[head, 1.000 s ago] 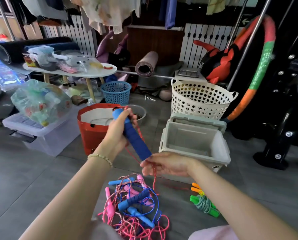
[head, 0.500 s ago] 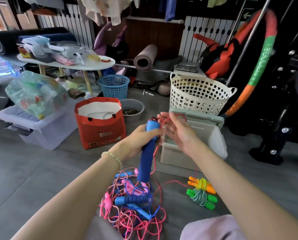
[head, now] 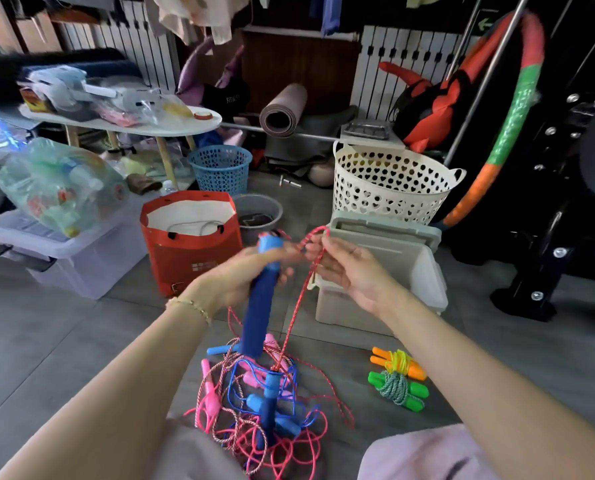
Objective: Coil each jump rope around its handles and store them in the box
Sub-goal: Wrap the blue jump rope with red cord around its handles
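Step in hand: coiling one rope, near the start of the wrap.

- Left hand wraps its fingers round the upper part of a blue handle and holds it roughly upright above the floor. The handle is motion-blurred, so I cannot tell whether it is one handle or two held together.
- Right hand pinches the red-and-white rope just beside the handle's top, where the rope arches over in a small loop.
- Below the pinch the rope hangs slack to the tangled pile on the floor. It seems to end at a second blue handle there.
- No turns of rope are visible on the held handle.
- Box stands open just behind the hands. No rope is visible inside.
- An orange bundle and a green bundle, both already coiled, lie on the floor right of the pile, outside the box.

Next move, as I judge it: carry the rope round the handle, keeping light tension. The pink and blue ropes in the pile cross this one and may snag, so the slack probably needs drawing free first.
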